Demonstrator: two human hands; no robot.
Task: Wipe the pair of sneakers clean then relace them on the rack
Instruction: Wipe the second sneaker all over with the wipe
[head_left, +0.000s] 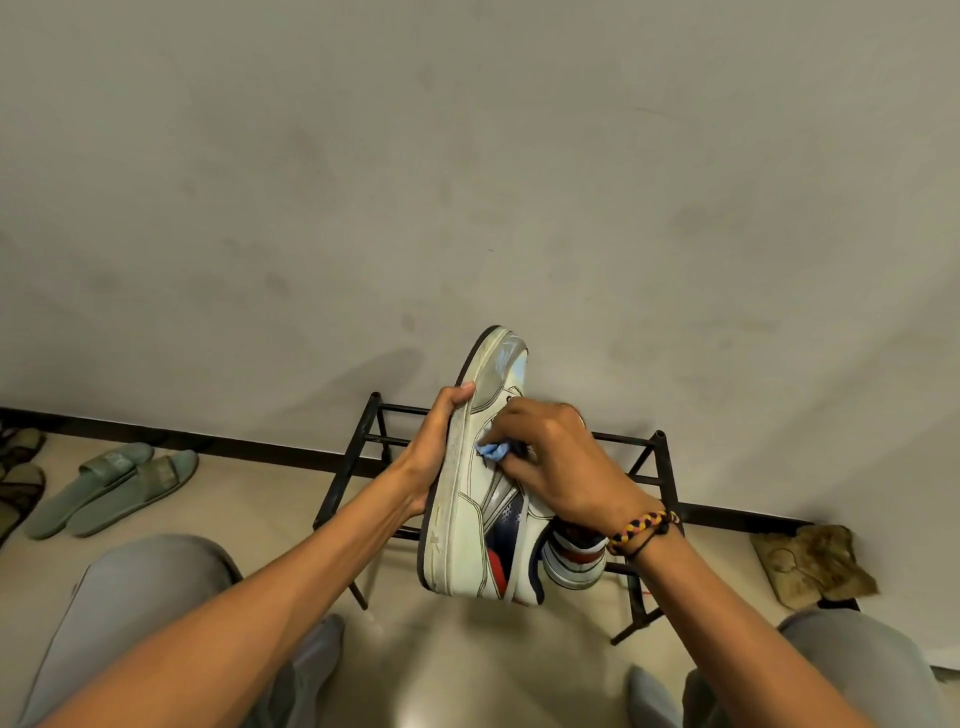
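- Left hand (436, 452) grips the sneaker (480, 483) by its sole, held on edge above the rack (649, 457).
- Right hand (561, 467) pinches a blue cloth (492, 451) against the upper.
- Short firm strokes; keep the sole braced.
- 2nd sneaker (574, 564) sits behind, on the rack.

Both bare forearms reach forward. Left hand (434, 447) cups the sneaker (480, 483) sole, thumb over its edge. Right hand (558, 467), braided band at wrist, fingers curled, pinches the blue cloth (492, 451) against the upper
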